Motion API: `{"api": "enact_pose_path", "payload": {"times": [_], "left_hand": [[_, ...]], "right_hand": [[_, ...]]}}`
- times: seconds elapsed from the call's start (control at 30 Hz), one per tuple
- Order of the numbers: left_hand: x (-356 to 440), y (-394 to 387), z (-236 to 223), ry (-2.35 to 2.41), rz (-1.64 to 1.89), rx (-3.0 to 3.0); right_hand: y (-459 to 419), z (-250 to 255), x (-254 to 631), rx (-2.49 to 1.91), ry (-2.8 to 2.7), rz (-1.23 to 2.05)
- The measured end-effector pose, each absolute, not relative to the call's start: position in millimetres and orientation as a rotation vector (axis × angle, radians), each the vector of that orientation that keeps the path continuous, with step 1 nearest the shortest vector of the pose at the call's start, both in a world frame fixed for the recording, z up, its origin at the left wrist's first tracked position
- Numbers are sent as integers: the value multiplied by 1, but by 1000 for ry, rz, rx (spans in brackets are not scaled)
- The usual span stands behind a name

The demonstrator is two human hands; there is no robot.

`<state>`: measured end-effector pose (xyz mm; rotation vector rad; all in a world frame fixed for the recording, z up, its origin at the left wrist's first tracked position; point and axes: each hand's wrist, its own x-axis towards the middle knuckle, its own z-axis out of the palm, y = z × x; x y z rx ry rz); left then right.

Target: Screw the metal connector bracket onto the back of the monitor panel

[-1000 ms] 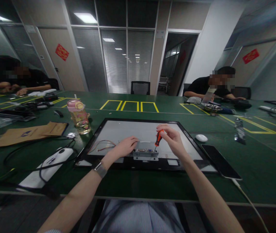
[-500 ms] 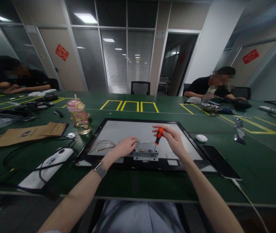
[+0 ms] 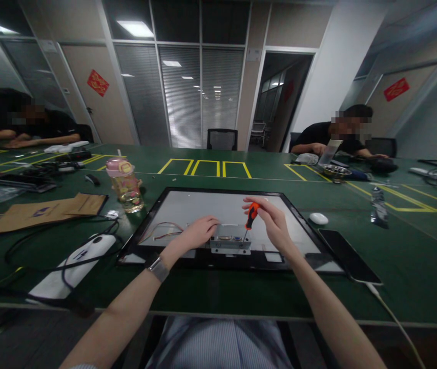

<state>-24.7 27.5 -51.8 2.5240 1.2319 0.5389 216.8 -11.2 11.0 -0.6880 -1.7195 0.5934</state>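
1. Head view, compared with half a second back: almost nothing has shifted. My right hand [image 3: 270, 221] has dipped a touch and tilted, fingers still wrapped around the orange-handled screwdriver [image 3: 249, 221], tip still down on the small metal connector bracket [image 3: 230, 243].
2. My left hand [image 3: 199, 231] has not moved; it lies palm down, fingers loosely curled, touching the bracket's 9 o'clock edge and holding nothing.
3. One monitor panel [image 3: 187, 207] lies back-up on the green table [image 3: 218, 292], straight ahead of me; the bracket sits near its 6 o'clock edge.
4. One bundle of coloured wires [image 3: 160, 230] trails across the panel at 9 o'clock of my left hand.
5. One pink-lidded bottle [image 3: 124, 185] stands at 10 o'clock of the panel.
6. One black phone [image 3: 348, 255] lies at 3 o'clock, just beside the panel's corner, with one white mouse [image 3: 318, 218] beyond it.
7. Two other people sit at the table: one at far 10 o'clock, one at far 2 o'clock.
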Motion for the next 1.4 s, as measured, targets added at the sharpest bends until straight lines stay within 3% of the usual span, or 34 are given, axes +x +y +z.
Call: {"api": "enact_pose_path", "payload": {"times": [0.27, 0.5, 0.77, 0.97, 1.2, 1.4], "left_hand": [[-25, 27, -51, 1239, 530, 2511], [-25, 28, -52, 1224, 546, 2531], [-24, 28, -52, 1239, 535, 2527], [-24, 29, -53, 1230, 543, 2543], [-25, 29, -54, 1233, 537, 2512], [-25, 29, -53, 1225, 544, 2527]], "right_hand": [[-9, 11, 215, -786, -1734, 282], [-12, 10, 215, -656, -1757, 637], [-9, 7, 213, -817, -1710, 280], [-9, 5, 214, -703, -1688, 554], [-10, 9, 213, -865, -1685, 168], [-12, 8, 213, -702, -1719, 537]]}}
